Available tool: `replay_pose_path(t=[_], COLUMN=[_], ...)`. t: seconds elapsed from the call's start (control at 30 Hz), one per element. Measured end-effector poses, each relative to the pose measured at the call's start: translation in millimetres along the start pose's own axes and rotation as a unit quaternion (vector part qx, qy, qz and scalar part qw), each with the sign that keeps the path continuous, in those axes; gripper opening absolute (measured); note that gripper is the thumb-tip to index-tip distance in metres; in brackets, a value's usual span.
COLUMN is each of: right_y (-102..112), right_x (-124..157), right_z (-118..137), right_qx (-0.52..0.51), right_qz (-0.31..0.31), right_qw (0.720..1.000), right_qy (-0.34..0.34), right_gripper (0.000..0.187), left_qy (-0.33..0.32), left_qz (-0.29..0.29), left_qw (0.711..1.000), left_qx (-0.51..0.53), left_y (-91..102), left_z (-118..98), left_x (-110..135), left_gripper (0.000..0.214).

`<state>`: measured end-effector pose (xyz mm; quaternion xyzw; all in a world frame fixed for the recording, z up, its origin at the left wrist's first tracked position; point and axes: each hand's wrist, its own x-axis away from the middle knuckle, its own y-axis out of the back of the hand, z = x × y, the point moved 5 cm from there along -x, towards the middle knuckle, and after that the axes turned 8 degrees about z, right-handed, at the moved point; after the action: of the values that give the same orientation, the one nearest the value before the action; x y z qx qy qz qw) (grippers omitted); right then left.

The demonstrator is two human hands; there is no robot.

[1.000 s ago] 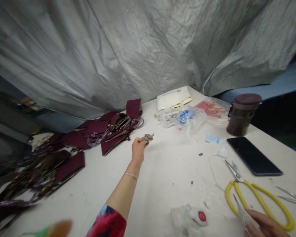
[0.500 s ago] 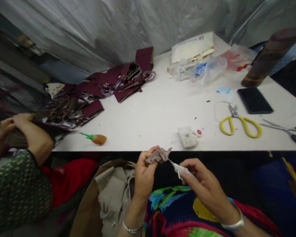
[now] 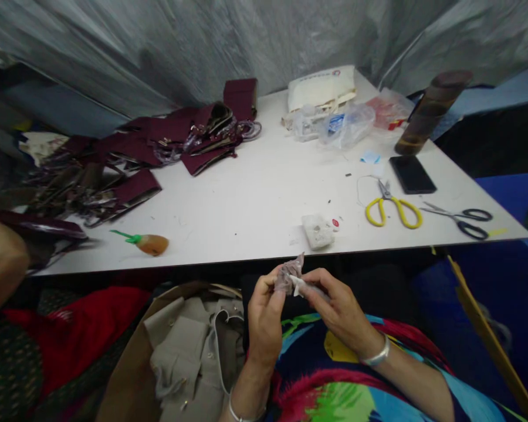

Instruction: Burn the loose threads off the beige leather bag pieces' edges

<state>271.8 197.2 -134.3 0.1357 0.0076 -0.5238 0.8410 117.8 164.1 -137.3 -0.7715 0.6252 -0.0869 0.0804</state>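
My left hand (image 3: 264, 310) is closed on a crumpled, thin mauve-grey cloth (image 3: 287, 275), held up just past the table's front edge. My right hand (image 3: 337, 302) pinches a small white wrapped piece (image 3: 298, 283), whose tip presses against the cloth. What lies inside the white wrapping is hidden by my fingers. On the table just beyond my hands are a small white packet (image 3: 317, 232) and a little red-and-white label (image 3: 335, 223).
Yellow-handled scissors (image 3: 393, 208), black scissors (image 3: 462, 220), a phone (image 3: 412, 174) and a dark bottle (image 3: 433, 111) stand right. Maroon bags (image 3: 171, 129) pile left, near an orange squeeze bottle (image 3: 153, 245). A carton (image 3: 123, 366) of grey bags (image 3: 185, 340) sits below. A co-worker's arm (image 3: 2, 258) reaches in.
My right hand has moved left, bringing the white piece against the cloth, where a gap and a thin dark tip showed before. The camera view has shifted; the co-worker's arm moved.
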Motion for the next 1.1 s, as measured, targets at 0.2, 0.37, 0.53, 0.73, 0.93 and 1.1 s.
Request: replay_pose_path(t=[0.2, 0.37, 0.53, 0.73, 0.93, 1.1], right_y=[3, 2, 6, 6, -6, -13], right_x=[1, 0, 2, 3, -1, -6], right_z=[3, 4, 0, 2, 1, -9], right_qx=[0.043, 0.064, 0.091, 0.127, 0.153, 0.22], right_qz=[-0.001, -0.007, -0.009, 0.019, 0.049, 0.039], right_qw=[0.998, 0.994, 0.992, 0.989, 0.986, 0.975], right_qy=[0.054, 0.091, 0.084, 0.069, 0.049, 0.021], right_gripper=[0.01, 0.019, 0.022, 0.019, 0.012, 0.01], left_qy=[0.026, 0.055, 0.102, 0.094, 0.062, 0.082], left_qz=[-0.019, -0.012, 0.014, -0.007, -0.092, -0.097], left_qw=[0.989, 0.981, 0.974, 0.986, 0.99, 0.981], left_qx=[0.142, 0.185, 0.2, 0.134, 0.092, 0.147], left_y=[-1.8, -11.7, -16.4, -9.8, -6.0, -8.6], left_z=[9, 14, 25, 28, 31, 32], left_x=[-2, -7, -11, -9, -15, -32], left_gripper=[0.02, 0.052, 0.056, 0.055, 0.034, 0.049])
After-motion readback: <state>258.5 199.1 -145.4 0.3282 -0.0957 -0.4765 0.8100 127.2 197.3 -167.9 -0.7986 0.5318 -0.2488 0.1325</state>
